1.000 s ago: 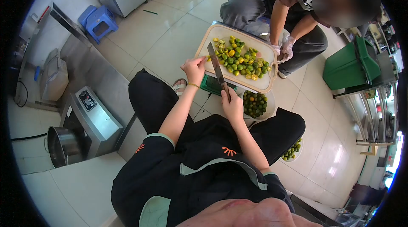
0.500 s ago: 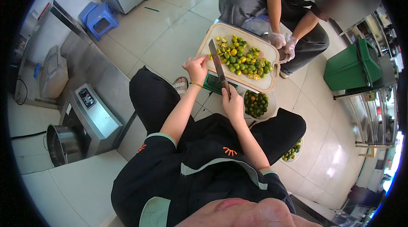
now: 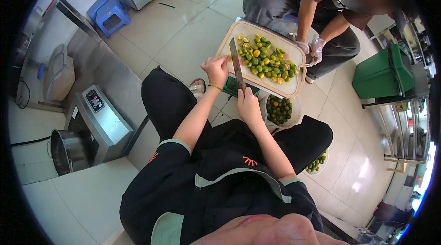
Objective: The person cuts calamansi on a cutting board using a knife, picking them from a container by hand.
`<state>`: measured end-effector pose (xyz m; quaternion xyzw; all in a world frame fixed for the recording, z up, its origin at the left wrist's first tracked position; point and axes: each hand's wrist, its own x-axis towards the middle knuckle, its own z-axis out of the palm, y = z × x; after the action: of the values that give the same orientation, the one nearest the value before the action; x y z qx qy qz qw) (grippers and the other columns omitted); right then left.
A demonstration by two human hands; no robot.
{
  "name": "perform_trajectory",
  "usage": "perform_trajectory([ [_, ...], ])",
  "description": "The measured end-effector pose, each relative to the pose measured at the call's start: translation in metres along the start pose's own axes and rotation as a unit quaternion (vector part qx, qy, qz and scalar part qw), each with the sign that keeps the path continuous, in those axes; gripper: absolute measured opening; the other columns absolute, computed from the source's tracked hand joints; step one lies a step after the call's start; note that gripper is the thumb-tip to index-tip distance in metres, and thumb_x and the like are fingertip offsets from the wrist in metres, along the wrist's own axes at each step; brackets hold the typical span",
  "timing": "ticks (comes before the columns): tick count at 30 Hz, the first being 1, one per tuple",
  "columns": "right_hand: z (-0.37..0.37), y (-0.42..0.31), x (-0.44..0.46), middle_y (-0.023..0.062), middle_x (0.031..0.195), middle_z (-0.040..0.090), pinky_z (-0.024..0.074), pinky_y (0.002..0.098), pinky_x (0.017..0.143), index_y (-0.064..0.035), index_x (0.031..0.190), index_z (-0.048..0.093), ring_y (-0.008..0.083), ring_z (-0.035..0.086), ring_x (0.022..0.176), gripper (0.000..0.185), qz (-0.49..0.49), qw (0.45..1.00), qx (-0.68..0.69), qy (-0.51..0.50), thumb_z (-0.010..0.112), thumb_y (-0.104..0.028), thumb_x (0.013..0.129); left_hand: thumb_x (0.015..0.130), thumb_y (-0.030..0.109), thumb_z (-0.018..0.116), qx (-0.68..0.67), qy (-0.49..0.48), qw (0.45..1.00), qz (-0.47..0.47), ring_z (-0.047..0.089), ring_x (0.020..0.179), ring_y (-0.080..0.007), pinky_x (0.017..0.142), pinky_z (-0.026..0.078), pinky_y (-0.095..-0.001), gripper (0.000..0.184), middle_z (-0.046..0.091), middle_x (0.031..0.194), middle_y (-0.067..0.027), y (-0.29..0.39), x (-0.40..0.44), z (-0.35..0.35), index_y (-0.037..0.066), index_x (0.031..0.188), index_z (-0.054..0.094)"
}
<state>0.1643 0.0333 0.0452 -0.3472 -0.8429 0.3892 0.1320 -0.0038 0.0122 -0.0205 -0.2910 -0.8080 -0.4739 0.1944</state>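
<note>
- The right hand (image 3: pixel 249 106) has its grip closed round the handle of a knife (image 3: pixel 236 63).
- The knife slants away from the person, its blade over the left part of a pale chopping board (image 3: pixel 265 82) with a tan rim.
- The left hand (image 3: pixel 216 70) is at the board's left edge with its fingers curled in; a scrap of yellow shows by the fingertips, but it is too small to tell whether the grip holds it.
- Small green and yellow fruit (image 3: pixel 267 62) lies heaped across the middle and right of the board, some pieces cut with the flesh showing.
- A green box (image 3: pixel 231 85) is partly hidden below the board's near edge, between the two forearms.
- A white bowl (image 3: pixel 297 111) of darker green fruit (image 3: pixel 278 111) sits just below the board's near right side.
- Farther right, a second bowl (image 3: pixel 326 162), also with green fruit, is partly covered by the person's knee.
- Another person's gloved hands (image 3: pixel 315 48) are close together, just beyond the board's right end.
- Off to the left are a steel worktop (image 3: pixel 110 73), a cooker (image 3: pixel 108 114) and a metal pot (image 3: pixel 62 151).
- A green bin (image 3: pixel 381 75) stands on the right.
</note>
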Motion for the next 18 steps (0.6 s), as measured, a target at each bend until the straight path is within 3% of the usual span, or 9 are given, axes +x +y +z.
perform_trajectory([
  [6,0.004,0.004,0.021,0.033,0.072,0.059,0.0471,0.0551,0.065,0.0037,0.089,0.045,0.0505,0.058,0.072,0.028,-0.056,0.998,-0.007,0.005,0.047,-0.024,0.095,0.076,0.01,0.063,-0.025,-0.006,1.0,0.007,0.058,0.077,-0.0204,0.075,0.03,-0.0375,0.014,0.067,0.076,-0.0009,-0.004,-0.002,0.002,0.016,0.083,0.074],
  [15,0.001,0.005,0.003,0.0337,0.078,0.06,0.0485,0.0552,0.069,0.0034,0.091,0.046,0.0494,0.06,0.077,0.029,0.019,0.998,-0.036,-0.039,0.047,-0.025,0.095,0.076,0.009,0.063,-0.007,0.006,1.0,0.026,0.059,0.08,-0.02,0.075,0.031,-0.0379,0.016,0.067,0.076,-0.0008,-0.011,-0.006,0.007,0.016,0.085,0.073],
  [18,0.006,0.012,0.01,0.0343,0.074,0.058,0.0469,0.0555,0.065,0.0051,0.088,0.047,0.0517,0.058,0.075,0.03,-0.022,1.0,-0.018,-0.003,0.047,-0.024,0.095,0.076,0.01,0.063,-0.013,0.007,1.0,0.026,0.059,0.079,-0.0205,0.076,0.031,-0.0379,0.014,0.067,0.076,-0.0007,-0.01,-0.007,0.008,0.015,0.084,0.073],
])
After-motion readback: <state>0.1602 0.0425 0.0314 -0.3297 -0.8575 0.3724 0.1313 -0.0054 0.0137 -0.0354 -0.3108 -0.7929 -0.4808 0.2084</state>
